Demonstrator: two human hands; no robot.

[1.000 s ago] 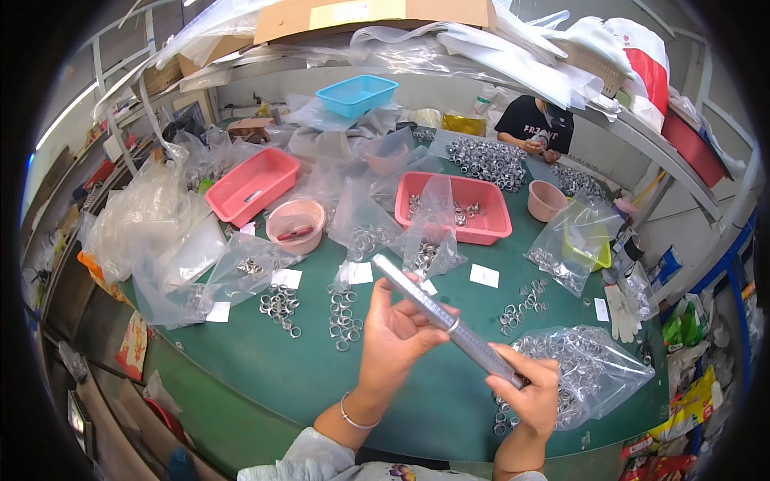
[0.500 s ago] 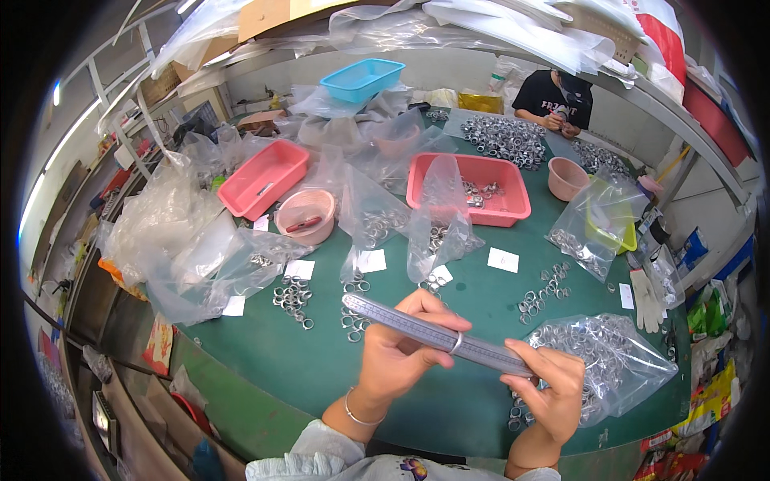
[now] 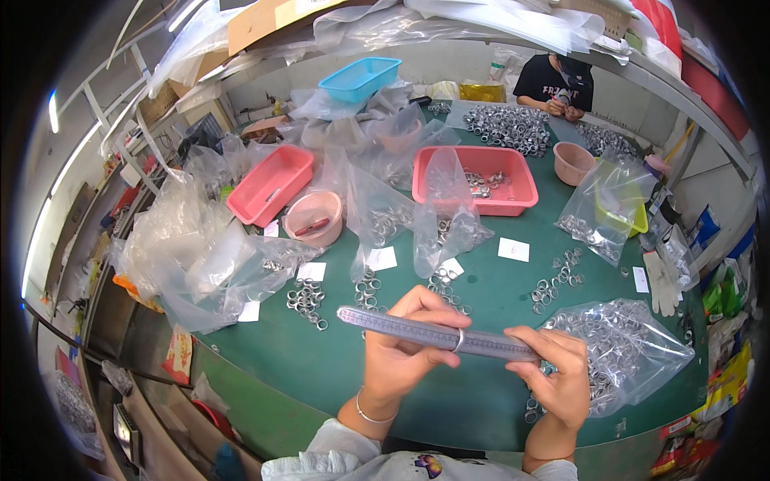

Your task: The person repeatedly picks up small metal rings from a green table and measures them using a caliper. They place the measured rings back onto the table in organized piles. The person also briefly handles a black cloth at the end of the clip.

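The grey graduated stick is now lying almost level between the two hands, where a second ago it was slanting steeply down toward the right; that is leaving the silver ring around its middle, and the scale beside it, facing up toward the wearer, so the ring's place along the marks is showing more plainly, though the marks themselves are staying too small to tell. Taking the wide pink tray as landmark, the person is holding the stick above the green table, on the near side of the tray and well apart from it. The left hand is pinching the stick by the ring, thumb below and fingers above; whether those tips are pressing the ring itself, I cannot tell. The right hand is closing thumb and fingers around the stick's right end. A clear bag of rings is resting nearer than the tray and to its right, just beside the right hand, while a white card is lying just in front of the tray.
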